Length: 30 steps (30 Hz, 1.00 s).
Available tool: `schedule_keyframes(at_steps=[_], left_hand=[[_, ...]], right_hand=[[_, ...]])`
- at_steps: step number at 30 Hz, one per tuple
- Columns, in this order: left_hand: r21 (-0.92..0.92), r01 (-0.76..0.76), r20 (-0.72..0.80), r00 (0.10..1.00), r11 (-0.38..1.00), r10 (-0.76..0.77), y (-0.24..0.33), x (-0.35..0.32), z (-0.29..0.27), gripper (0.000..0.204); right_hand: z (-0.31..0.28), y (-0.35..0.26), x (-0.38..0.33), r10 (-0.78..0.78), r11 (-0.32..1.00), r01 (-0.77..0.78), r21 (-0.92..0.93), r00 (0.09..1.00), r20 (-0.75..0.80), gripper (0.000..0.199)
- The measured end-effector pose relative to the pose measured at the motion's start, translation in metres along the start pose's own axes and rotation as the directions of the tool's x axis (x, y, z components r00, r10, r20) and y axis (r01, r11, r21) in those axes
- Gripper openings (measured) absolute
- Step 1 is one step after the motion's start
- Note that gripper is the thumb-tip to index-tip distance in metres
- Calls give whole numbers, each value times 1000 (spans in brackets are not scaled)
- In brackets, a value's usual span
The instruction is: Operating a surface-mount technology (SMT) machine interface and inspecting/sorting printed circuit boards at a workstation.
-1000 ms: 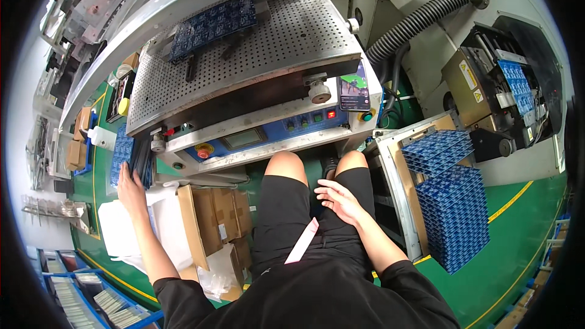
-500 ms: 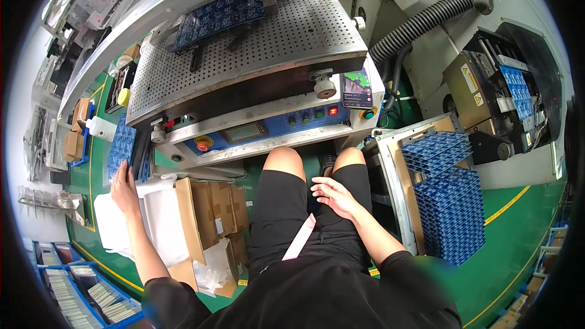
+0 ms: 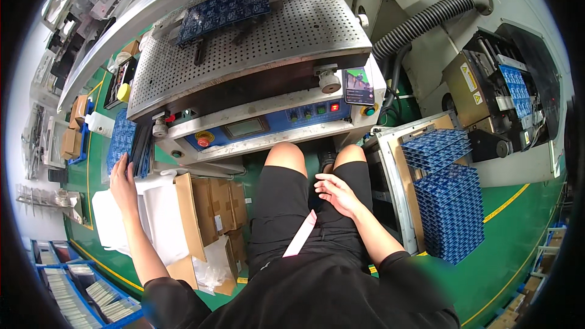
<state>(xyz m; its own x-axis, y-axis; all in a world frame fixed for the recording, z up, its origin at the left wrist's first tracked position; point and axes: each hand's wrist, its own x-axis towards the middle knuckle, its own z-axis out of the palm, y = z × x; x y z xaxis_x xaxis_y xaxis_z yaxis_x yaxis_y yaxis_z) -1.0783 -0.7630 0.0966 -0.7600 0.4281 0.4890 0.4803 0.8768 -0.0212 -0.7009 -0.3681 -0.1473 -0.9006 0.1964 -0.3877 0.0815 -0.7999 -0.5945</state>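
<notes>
Two hands out: my right hand point(image 3: 337, 195) rests loose and half-open on my black shorts point(image 3: 286, 219), pinching nothing. My left hand point(image 3: 124, 183) reaches left, fingers spread on the near edge of the stacked blue circuit panels point(image 3: 122, 140), beyond the open cardboard box point(image 3: 192, 219), beside the perforated steel machine table point(image 3: 256, 36).

An electronics assembly workshop, a factory floor. Ahead of the hands stands a machine with a perforated metal table point(image 3: 256, 42) carrying a blue circuit-board panel point(image 3: 224, 9), and a control panel point(image 3: 268, 123) with a red stop button and small display. Stacks of blue circuit boards point(image 3: 450, 210) rise just right of the right hand point(image 3: 337, 194); more lie under the left hand point(image 3: 124, 181). The green painted floor point(image 3: 506, 256) bears yellow lines.
</notes>
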Motion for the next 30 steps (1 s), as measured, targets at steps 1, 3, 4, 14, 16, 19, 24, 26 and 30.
schedule_keyframes(at_steps=[1,3,4,14,16,19,24,26,30], left_hand=[[28,-15,6,1000,999,15,0,-6,-3,29],[59,-31,17,999,998,30,-1,-16,-12,29],[76,-40,-27,999,996,42,-1,-19,-15,29],[115,-426,-296,848,898,440,40,-91,-92,27],[36,-551,-261,800,833,540,84,-108,-89,23],[-243,-564,3,813,789,582,134,-126,-60,26],[-569,-649,-153,687,505,710,208,-128,-13,21],[-657,-621,-156,666,427,729,219,-138,3,26],[-800,-229,31,908,555,419,263,-151,10,35]], right_hand=[[0,1,0,2,1000,-2,4,1000,0,30],[2,2,1,9,1000,-9,-1,1000,1,30],[1,2,3,7,1000,-7,-7,1000,-4,31],[36,-22,-19,6,994,-13,-112,998,-66,33],[64,-38,-24,122,992,-123,-7,979,162,35],[100,-49,-27,197,971,-226,83,942,272,35],[97,-60,-36,166,984,-173,38,974,152,26],[88,-72,-46,113,993,-109,-42,989,96,22],[92,-100,-82,-17,926,8,-376,1000,-19,14]])
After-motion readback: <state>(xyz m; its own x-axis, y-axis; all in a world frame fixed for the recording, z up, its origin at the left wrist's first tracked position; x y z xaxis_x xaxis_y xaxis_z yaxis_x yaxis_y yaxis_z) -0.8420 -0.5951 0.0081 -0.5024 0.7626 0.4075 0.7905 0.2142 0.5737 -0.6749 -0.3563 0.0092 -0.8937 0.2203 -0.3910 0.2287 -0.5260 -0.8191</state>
